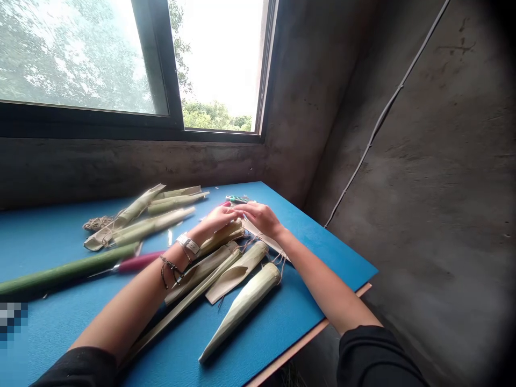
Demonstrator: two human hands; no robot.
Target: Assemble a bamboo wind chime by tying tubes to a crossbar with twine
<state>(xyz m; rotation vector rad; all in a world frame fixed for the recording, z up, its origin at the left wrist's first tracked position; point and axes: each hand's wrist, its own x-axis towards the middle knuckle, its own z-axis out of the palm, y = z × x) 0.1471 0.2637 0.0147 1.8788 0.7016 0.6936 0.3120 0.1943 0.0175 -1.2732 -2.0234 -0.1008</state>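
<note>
My left hand (pixel 220 219) and my right hand (pixel 262 216) meet above the far part of the blue table, fingertips pinched close together. What lies between the fingers is too small and hidden to make out. Just below the hands lie several pale peeled bamboo-like pieces with thin brown twine (pixel 283 263) at their far ends. Among them are a tapered piece (pixel 242 312), a scoop-shaped piece (pixel 237 271) and a long thin stick (pixel 193 294). A flat pale strip (pixel 268 242) lies under my right wrist.
A green stalk (pixel 72 271) and a knife with a pink handle (pixel 139 262) lie left of my left forearm. Farther back are more peeled pieces (pixel 153 226) and a twine bundle (pixel 98 223). The blue table (pixel 330 258) ends near the right wall, below a window (pixel 220 70).
</note>
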